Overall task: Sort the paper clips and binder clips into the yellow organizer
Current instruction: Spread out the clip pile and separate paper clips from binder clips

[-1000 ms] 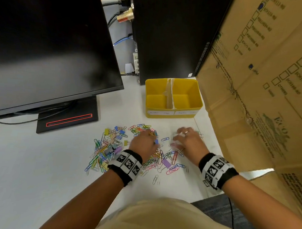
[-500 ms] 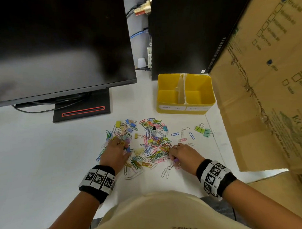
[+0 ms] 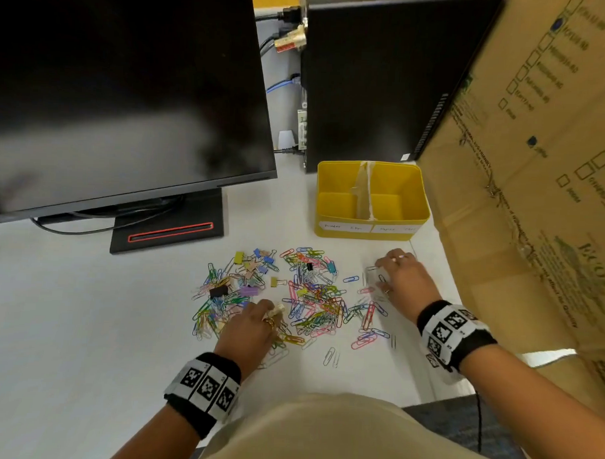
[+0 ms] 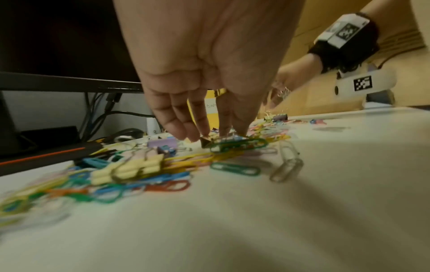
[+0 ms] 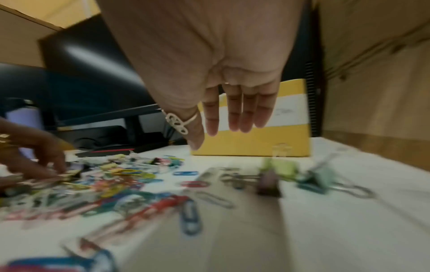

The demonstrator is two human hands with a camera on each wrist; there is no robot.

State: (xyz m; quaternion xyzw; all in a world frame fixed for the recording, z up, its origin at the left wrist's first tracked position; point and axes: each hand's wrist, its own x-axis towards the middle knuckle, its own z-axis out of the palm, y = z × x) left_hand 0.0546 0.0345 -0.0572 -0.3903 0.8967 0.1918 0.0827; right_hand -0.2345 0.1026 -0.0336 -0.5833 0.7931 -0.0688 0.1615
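Note:
A loose pile of coloured paper clips and small binder clips (image 3: pixel 309 294) lies on the white table in front of the yellow organizer (image 3: pixel 337 165), whose two labelled compartments look bare. My left hand (image 3: pixel 267 310) reaches down into the pile's near left part, and its fingertips (image 4: pixel 204 136) pinch a small binder clip (image 4: pixel 206 142). Right of the pile my right hand (image 3: pixel 382 273) hovers with straight fingers (image 5: pixel 235 121) and holds nothing. Under it lie a green (image 5: pixel 279 165), a teal (image 5: pixel 316 180) and a purple binder clip (image 5: pixel 267 184).
A black monitor (image 3: pixel 127 86) on its stand base (image 3: pixel 167 228) fills the back left. A black computer tower (image 3: pixel 378 77) stands behind the organizer. A large cardboard box (image 3: pixel 536 169) walls off the right side, close to my right hand.
My right hand has moved from the pile's near edge to the right, up beside the separate binder clips, and let go of the purple clip. My left hand shifted nearer within the pile.

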